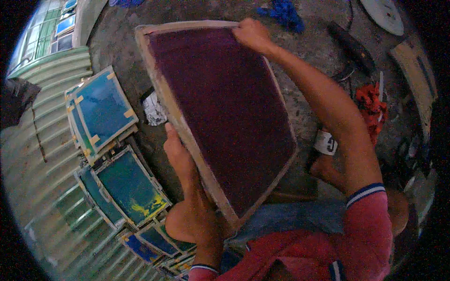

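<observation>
screen frame (225,117): wood-edged, dark maroon mesh, tilted, centre of view above the lap
left hand (180,157): gripping its 9 o'clock edge
right hand (251,33): gripping the 12 o'clock corner
stacked frames (117,159): blue-green, near at 8 o'clock, against a corrugated wall (51,136)
floor (309,61): concrete; red rag (372,105) at 3 o'clock, bare room at 1 o'clock
</observation>
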The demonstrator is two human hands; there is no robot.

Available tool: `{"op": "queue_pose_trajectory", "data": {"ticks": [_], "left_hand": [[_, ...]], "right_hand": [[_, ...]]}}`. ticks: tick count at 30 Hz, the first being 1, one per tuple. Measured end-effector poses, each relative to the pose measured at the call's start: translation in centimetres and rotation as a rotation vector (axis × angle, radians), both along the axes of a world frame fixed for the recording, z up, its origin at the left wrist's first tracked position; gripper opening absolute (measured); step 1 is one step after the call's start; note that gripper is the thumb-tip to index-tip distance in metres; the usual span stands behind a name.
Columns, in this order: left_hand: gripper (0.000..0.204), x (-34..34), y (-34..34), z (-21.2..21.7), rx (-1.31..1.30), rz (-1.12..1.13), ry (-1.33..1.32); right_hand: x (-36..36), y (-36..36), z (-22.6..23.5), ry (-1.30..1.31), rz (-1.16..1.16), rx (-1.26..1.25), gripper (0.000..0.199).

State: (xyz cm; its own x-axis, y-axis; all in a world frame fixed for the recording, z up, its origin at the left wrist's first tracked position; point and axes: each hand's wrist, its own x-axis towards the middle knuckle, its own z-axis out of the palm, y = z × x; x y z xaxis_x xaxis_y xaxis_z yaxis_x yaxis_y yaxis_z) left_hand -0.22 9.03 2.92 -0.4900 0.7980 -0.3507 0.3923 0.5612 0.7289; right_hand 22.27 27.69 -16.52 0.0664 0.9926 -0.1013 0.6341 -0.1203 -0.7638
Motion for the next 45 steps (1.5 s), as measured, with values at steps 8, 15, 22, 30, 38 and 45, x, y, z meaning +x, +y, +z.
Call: {"op": "queue_pose_trajectory", "data": {"ticks": [8, 15, 22, 30, 38, 45], "left_hand": [[0.055, 1.8, 0.2, 1.1, 0.002, -0.024, -0.024], [0.060, 1.5, 0.5, 0.0, 0.003, -0.045, -0.001], [0.059, 0.3, 0.1, 0.0, 0.026, -0.087, -0.012], [0.057, 0.6, 0.4, 0.0, 0.017, -0.043, -0.035], [0.057, 1.1, 0.0, 0.6, 0.039, -0.012, -0.047], [0.056, -0.1, 0.3, 0.1, 0.178, -0.078, -0.058]], "right_hand": [[-7.2, 0.2, 18.0, 0.273, 0.258, 0.535, 0.028], [-7.2, -6.7, 12.9, 0.042, 0.340, 0.754, 0.017], [-1.6, -9.5, 9.8, 0.413, 0.099, 0.374, 0.018], [5.5, 0.9, -6.9, -0.004, -0.436, -0.367, 0.031], [-3.5, 1.2, 7.2, 0.086, -0.069, -0.065, 0.032], [-7.3, -1.9, 14.8, 0.319, 0.152, 0.276, 0.033]]}}
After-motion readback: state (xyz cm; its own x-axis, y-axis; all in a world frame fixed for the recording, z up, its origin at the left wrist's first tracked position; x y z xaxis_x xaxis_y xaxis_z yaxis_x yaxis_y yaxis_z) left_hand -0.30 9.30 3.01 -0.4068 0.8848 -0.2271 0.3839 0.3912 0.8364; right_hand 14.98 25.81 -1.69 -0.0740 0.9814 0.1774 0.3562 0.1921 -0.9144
